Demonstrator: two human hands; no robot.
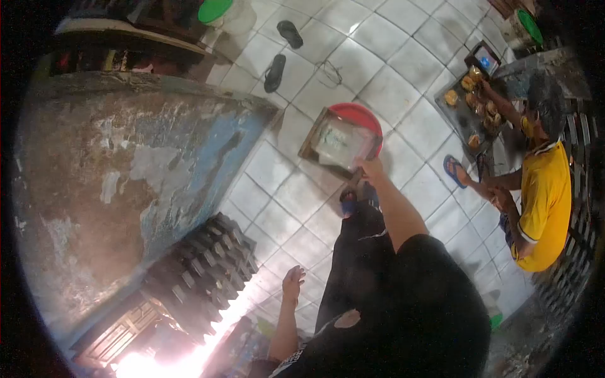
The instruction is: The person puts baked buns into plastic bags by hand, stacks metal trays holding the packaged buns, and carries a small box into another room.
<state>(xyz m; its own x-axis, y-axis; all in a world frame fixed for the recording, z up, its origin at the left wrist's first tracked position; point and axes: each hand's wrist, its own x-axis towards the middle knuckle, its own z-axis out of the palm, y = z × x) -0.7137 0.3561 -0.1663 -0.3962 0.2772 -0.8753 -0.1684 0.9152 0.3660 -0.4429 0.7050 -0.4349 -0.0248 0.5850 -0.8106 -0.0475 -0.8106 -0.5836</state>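
Note:
My right hand (370, 171) is closed on the near right corner of a shallow wooden-framed tray (309, 140). Inside the tray lies a pale, translucent sheet or bag (338, 143) with faint green print. Behind and partly under the tray, a round red basin (360, 115) shows its rim. My left hand (293, 277) hangs low over the floor, away from the tray, its fingers slightly curled and nothing visible in them.
A person in a yellow shirt (547, 198) sits at the right, reaching to brown food pieces on a dark tray (466, 120). A worn wall (145, 176) stands left. Dark sandals (273, 74) lie on the tiles (353, 63). Bright light glares at the lower left.

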